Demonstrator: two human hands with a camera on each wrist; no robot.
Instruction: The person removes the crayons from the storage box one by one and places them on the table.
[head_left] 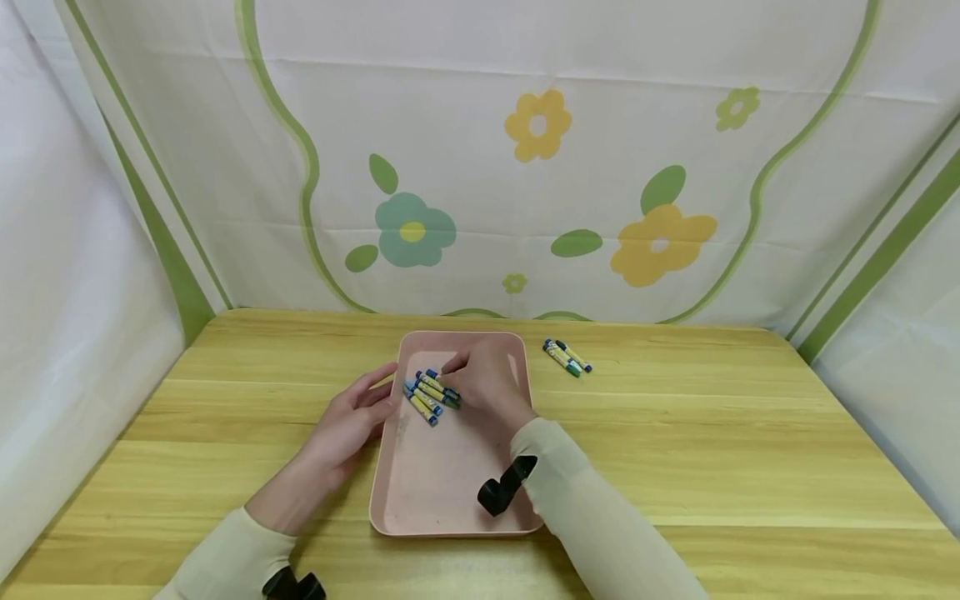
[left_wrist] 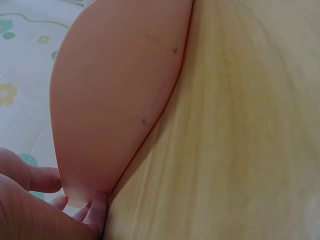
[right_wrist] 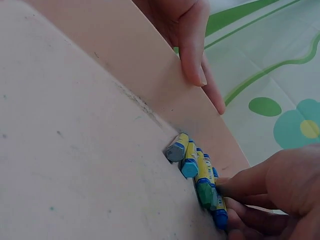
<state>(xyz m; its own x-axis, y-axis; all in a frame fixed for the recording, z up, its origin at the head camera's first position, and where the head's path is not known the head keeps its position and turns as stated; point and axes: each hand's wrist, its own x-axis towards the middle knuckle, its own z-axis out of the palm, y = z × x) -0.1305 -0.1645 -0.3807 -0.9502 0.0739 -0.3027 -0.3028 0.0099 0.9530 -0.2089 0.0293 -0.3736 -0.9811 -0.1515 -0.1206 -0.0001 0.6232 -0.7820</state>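
A pink tray (head_left: 450, 492) lies on the table, with several crayons (head_left: 425, 404) in yellow-and-blue wrappers grouped along its left wall. In the right wrist view a grey crayon (right_wrist: 177, 148), a light blue crayon (right_wrist: 190, 162) and a green crayon (right_wrist: 203, 187) lie side by side. My right hand (head_left: 487, 383) reaches into the tray and pinches a blue crayon (right_wrist: 220, 218) at the end of this row; its fingertips are partly hidden. My left hand (head_left: 352, 425) holds the tray's left side, thumb at the rim and fingers against the outer wall (left_wrist: 125, 90).
More crayons (head_left: 567, 357) lie on the wooden table (head_left: 712, 442) to the right of the tray's far end. A white flowered cloth (head_left: 465, 167) hangs behind the table, and white cloth walls stand at both sides.
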